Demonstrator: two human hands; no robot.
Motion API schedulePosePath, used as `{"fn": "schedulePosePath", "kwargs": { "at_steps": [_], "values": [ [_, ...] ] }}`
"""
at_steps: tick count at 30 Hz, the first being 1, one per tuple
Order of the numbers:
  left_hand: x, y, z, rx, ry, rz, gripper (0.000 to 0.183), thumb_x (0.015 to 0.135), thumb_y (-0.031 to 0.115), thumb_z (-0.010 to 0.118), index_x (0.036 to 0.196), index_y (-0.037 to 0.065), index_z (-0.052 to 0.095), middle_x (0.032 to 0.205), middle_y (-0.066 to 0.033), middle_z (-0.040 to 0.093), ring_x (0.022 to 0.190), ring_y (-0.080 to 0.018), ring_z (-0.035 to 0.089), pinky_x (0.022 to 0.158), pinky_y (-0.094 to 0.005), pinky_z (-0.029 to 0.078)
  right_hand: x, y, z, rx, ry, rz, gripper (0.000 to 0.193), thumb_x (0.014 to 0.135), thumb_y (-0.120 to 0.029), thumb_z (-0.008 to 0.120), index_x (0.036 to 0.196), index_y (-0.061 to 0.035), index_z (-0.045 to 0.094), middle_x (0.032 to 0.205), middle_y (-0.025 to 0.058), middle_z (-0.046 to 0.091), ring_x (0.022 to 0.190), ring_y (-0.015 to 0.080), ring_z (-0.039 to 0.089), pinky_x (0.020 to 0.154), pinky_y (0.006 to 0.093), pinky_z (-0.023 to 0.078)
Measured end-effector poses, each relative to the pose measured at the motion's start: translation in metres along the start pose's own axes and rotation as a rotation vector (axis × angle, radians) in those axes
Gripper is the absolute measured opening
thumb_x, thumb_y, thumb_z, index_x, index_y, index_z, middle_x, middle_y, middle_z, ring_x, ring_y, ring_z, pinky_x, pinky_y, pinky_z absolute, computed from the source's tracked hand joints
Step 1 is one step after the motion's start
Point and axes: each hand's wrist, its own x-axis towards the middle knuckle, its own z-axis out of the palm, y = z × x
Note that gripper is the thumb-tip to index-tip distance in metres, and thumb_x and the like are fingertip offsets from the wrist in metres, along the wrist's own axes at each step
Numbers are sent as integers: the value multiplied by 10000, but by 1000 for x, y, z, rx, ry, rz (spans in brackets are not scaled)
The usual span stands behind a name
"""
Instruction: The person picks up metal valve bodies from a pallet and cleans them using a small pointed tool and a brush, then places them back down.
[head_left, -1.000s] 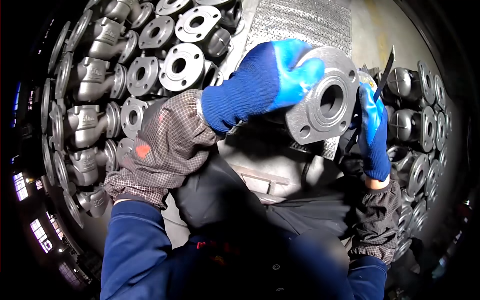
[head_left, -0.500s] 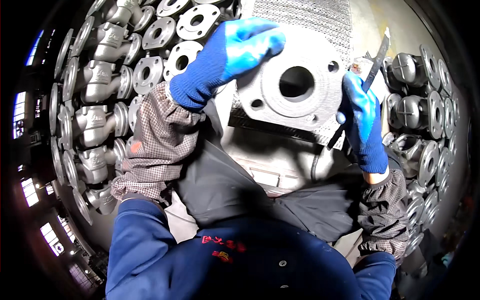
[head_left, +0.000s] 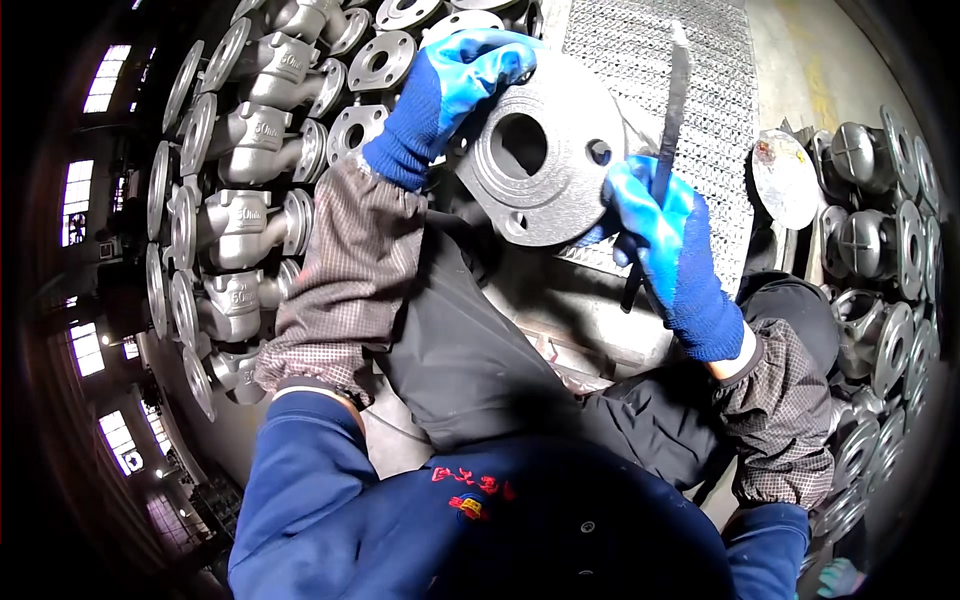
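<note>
A grey cast valve body (head_left: 555,185) shows its round-holed flange face toward me, tilted, over the near left part of a textured metal bench top. My left hand (head_left: 470,78), in a blue coated glove, is closed over the flange's upper left edge. My right hand (head_left: 668,225), gloved alike, has its fingers wrapped around a long dark flat bar, perhaps a file (head_left: 676,100), which stands up out of the fist with a pale tip. The right fingertips are at the flange's right edge, beside a bolt hole; whether they touch it I cannot tell. The flange hides most of the body behind it.
The bench top (head_left: 715,120) has a raised pattern. Rows of flanged valve bodies (head_left: 240,225) stand at left, with more castings (head_left: 868,240) at right. A pale round disc (head_left: 785,180) lies right of the bench. My knees are under its near edge.
The valve body has moved left over the bench and its flange has turned and tilted. My right hand has come left to the flange's edge, the bar still in it. The view has shifted.
</note>
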Motion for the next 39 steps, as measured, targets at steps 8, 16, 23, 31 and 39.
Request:
{"fn": "schedulePosePath", "kwargs": {
  "at_steps": [8,16,23,31,39],
  "values": [
    [-76,77,41,637,134,-139,641,872,293,629,1338,-70,382,1272,-241,508,1180,-278,509,995,-365,398,17,19,31,47,-150,-153,243,920,-208,549,1018,13,575,794,33,613,659,76,584,612,206,457],
    [-91,28,14,548,261,-74,847,725,212,739,1392,-61,293,1393,-239,384,1279,-303,415,1041,-335,346,21,-19,-22,-239,-95,-278,406,959,-352,374,1134,-53,585,883,101,680,667,107,628,550,198,438],
    [-114,12,10,205,282,-377,837,734,56,649,1433,-51,202,1401,-210,382,1215,-209,459,992,-296,391,45,64,-86,-17,393,157,363,970,-331,443,1146,-53,596,894,71,668,687,79,590,560,186,410],
    [-125,4,3,67,315,-526,823,737,14,611,1429,-77,175,1427,-212,338,1277,-207,382,1026,-290,345,70,122,-64,-66,321,115,324,972,-280,472,1046,7,602,734,-5,478,594,77,449,532,233,454],
    [-112,14,5,60,363,-422,764,721,-21,610,1397,-94,260,1247,-196,514,994,-191,567,828,-269,473,76,106,-55,-38,360,93,303,970,-248,460,941,23,592,717,35,536,586,105,509,505,263,487]
  ]
}}
